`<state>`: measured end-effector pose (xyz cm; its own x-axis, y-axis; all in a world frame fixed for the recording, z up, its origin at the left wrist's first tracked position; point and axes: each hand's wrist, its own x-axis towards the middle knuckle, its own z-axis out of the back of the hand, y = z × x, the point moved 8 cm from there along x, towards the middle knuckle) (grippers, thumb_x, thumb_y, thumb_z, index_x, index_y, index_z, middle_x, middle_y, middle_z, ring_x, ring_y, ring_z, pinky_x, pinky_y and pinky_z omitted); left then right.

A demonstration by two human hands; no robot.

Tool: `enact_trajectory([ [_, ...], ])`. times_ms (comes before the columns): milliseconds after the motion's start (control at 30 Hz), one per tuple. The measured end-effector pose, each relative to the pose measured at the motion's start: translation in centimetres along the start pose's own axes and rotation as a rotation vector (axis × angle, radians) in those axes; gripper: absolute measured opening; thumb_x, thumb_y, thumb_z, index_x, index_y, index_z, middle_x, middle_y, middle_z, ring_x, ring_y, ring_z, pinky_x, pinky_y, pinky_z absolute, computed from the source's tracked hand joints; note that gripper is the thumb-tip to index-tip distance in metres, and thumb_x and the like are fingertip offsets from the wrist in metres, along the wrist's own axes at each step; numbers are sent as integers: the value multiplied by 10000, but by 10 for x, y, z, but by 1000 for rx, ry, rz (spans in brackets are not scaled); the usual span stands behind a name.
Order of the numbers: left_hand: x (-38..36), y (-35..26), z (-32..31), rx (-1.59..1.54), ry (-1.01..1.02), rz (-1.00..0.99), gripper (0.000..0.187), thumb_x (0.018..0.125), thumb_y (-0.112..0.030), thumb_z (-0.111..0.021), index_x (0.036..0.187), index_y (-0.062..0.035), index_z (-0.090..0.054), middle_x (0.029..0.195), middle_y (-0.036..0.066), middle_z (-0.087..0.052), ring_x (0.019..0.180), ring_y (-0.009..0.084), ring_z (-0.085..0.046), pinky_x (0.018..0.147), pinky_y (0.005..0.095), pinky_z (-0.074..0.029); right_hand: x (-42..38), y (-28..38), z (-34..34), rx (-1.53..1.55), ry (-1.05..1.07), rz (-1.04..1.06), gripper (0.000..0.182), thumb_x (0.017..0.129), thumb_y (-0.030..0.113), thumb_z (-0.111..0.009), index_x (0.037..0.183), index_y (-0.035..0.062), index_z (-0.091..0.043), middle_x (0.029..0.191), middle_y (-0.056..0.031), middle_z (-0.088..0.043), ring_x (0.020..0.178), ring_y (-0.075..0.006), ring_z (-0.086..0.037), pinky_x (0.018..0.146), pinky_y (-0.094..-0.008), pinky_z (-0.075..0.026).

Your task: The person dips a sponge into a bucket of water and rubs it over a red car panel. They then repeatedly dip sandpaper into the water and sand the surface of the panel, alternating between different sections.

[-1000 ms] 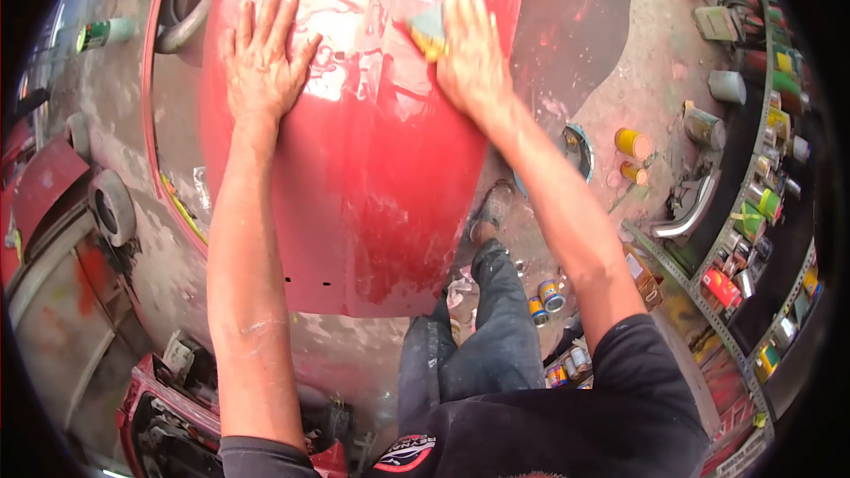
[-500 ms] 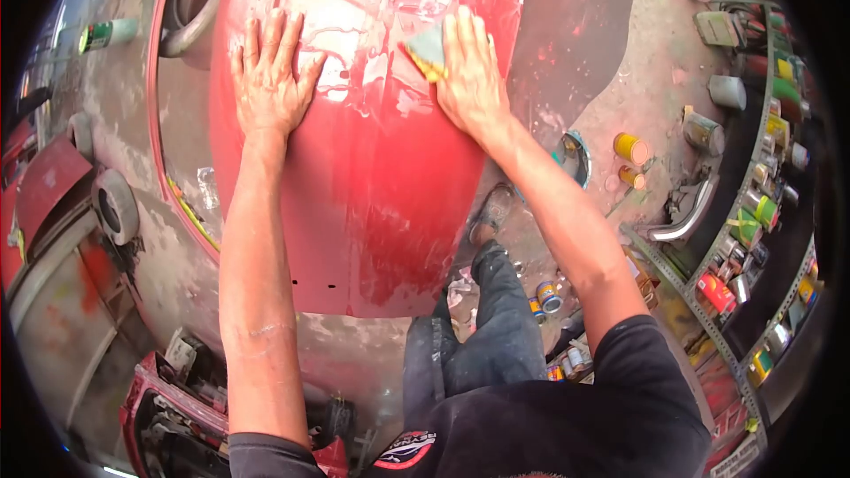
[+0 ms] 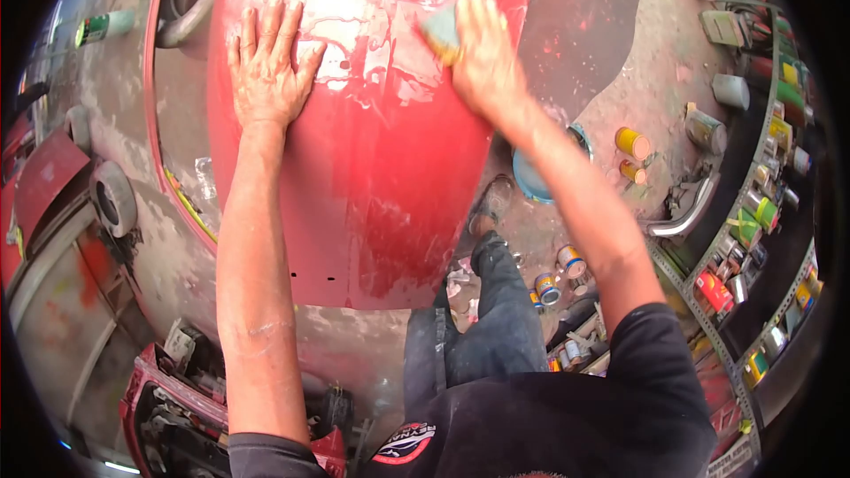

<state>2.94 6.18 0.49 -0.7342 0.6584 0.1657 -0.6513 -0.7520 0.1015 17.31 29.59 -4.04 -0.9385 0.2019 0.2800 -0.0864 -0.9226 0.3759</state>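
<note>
Glossy wet red metal panel (image 3: pixel 381 168); soft foam sponge (image 3: pixel 440 33).

Your left hand (image 3: pixel 266 62) lies flat on the red panel (image 3: pixel 381 168); your right hand (image 3: pixel 485 57) presses a sponge (image 3: pixel 440 33) under its fingertips.

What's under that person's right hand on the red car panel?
A yellow-green sponge pad pokes out from under the right hand, pressed on the wet red panel. The palm and fingers cover most of the pad, so its full shape and the paint beneath stay hidden.
</note>
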Motion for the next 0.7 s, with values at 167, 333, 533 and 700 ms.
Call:
enact_trajectory([
  [167,0,1,-1,-12,-22,-6,682,991,-624,-515,1589,-314,-406,1667,-41,-350,1550,272,-277,1247,507,-215,7,0,3,-11,22,1,669,930,141,-594,1529,-60,-373,1567,-310,-387,1446,-477,-396,1190,-545,-346],
  [333,6,-1,1,3,-4,0,682,992,-620,-514,1592,-318,-399,1668,-42,-347,1554,278,-267,1250,503,-211,75,-35,5,-123,-118,-124,475,932,263,-599,1340,23,-575,1317,-278,-574,1205,-477,-541,1038,-556,-445],
  [533,1,-1,0,-9,3,18,681,992,-611,-520,1594,-317,-396,1671,-42,-342,1552,283,-270,1251,518,-206,31,-14,5,-79,-56,63,599,907,138,-609,1435,-99,-455,1431,-333,-510,1337,-492,-475,1146,-512,-387],
  [700,4,-2,1,-15,-22,-10,673,989,-604,-536,1585,-315,-417,1664,-33,-358,1546,295,-287,1244,521,-222,119,-40,3,-119,123,5,375,953,331,-605,1222,80,-681,1162,-260,-669,1081,-470,-613,947,-527,-516],
])
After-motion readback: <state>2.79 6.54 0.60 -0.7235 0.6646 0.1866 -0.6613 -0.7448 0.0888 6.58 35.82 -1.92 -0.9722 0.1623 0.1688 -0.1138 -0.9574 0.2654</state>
